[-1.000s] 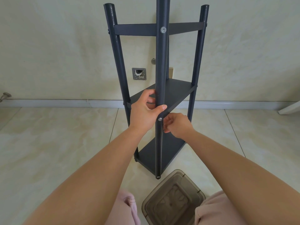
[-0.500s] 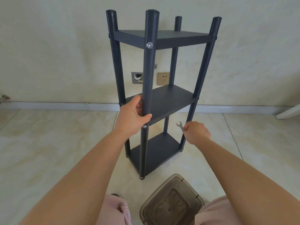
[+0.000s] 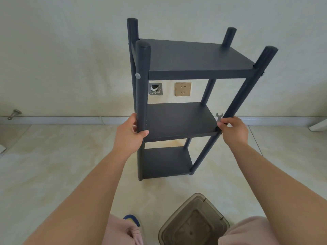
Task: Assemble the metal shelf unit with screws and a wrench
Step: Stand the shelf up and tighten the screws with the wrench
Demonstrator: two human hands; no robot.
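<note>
A dark metal shelf unit (image 3: 194, 57) with three shelves and four round posts stands upright on the tiled floor in front of me. My left hand (image 3: 131, 134) grips the near left post at the height of the middle shelf. A silver screw head (image 3: 137, 75) shows on that post by the top shelf. My right hand (image 3: 233, 129) pinches a small flat wrench (image 3: 219, 117) and rests against the near right post at the middle shelf's corner. The wrench's open jaw points up above my fingers.
A brown translucent plastic box (image 3: 193, 221) sits on the floor between my knees. A gold wall socket (image 3: 183, 89) and an open wall box (image 3: 155, 89) lie behind the shelf. A door stopper (image 3: 14, 114) sticks out at the left baseboard. A slipper (image 3: 131, 219) shows near my left knee.
The shelf unit has turned, so its front now faces me. My left hand stayed on its post; my right hand moved with the wrench to the near right post.
</note>
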